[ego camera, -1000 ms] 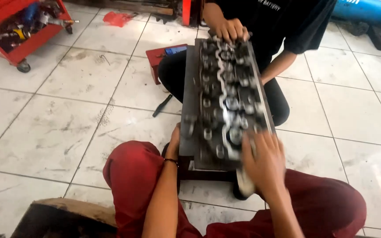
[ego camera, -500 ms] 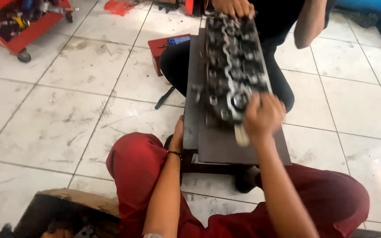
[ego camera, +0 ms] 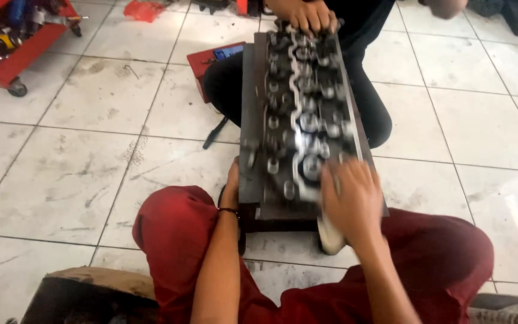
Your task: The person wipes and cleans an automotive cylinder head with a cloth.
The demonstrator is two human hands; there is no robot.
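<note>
A grey metal cylinder head with several round valve pockets lies lengthwise on a low stand between my knees and another person. My left hand grips its near left edge, with the fingers hidden behind the metal. My right hand is blurred and lies on the near right corner of the head. A white cloth hangs out below that hand. The other person's hands hold the far end.
A red tool cart stands at the far left. Beside the other person's knee lie a red tray and a black tool on the white tiles. A cardboard box sits at my left hip.
My right hand first slid away from me along the head, then came back to its near right corner with the white cloth. My left hand stayed on the near left edge.
</note>
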